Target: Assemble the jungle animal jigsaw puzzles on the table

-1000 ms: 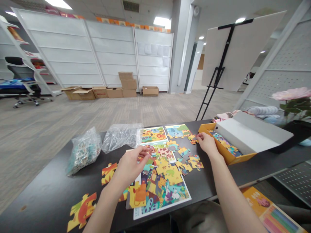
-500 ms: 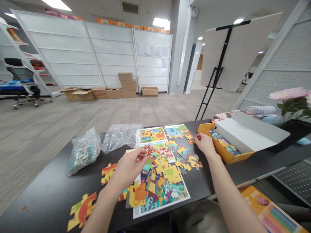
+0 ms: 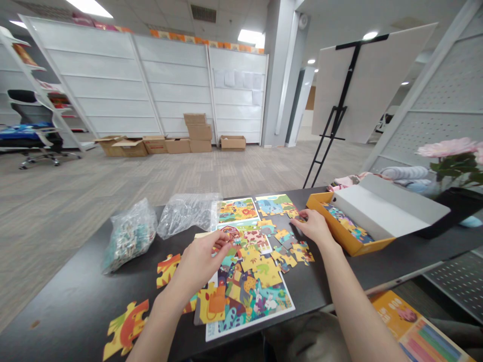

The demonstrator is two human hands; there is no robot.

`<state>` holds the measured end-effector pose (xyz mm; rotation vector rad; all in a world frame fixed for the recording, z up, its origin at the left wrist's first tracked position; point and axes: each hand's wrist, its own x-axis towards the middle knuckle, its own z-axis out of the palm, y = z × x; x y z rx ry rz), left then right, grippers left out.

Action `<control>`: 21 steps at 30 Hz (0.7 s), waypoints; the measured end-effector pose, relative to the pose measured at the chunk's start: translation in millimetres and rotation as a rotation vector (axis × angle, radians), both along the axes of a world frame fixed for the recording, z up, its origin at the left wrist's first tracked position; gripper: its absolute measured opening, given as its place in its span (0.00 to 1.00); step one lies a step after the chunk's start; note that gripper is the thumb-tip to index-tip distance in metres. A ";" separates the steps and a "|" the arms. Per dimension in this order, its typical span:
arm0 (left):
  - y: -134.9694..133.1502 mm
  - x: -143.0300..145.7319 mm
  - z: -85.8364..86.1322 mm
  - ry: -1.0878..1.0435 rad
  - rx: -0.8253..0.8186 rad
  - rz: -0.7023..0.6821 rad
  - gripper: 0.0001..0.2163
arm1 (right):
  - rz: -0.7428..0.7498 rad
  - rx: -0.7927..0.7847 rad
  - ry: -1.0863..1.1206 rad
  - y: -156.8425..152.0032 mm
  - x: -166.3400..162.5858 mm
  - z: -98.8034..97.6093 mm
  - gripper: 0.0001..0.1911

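My left hand (image 3: 202,259) hovers over the upper left of a colourful animal puzzle sheet (image 3: 260,306), thumb and fingers pinched on a puzzle piece at the sheet's edge. Several loose yellow and green pieces (image 3: 266,271) lie on and around the sheet. My right hand (image 3: 315,227) reaches to the far right of the pieces, its fingertips pinched on a small puzzle piece (image 3: 298,218) just left of the orange box (image 3: 352,244). Two picture cards (image 3: 237,208) lie behind the pieces.
The black table (image 3: 68,301) also holds two plastic bags (image 3: 130,234) of pieces, and large orange-yellow pieces (image 3: 124,329) at the near left. The box's white lid (image 3: 385,206) stands open. A pink flower (image 3: 449,148) is at the right; an easel (image 3: 339,115) stands behind.
My right hand has slid a little to the left with the small piece, away from the orange box. My left hand has stayed almost in place.
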<state>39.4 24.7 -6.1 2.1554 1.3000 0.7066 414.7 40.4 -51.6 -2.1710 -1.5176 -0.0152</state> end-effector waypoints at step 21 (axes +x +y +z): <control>-1.0 4.6 3.5 -0.004 -0.001 -0.032 0.13 | -0.031 -0.045 -0.060 -1.4 -7.0 3.7 0.22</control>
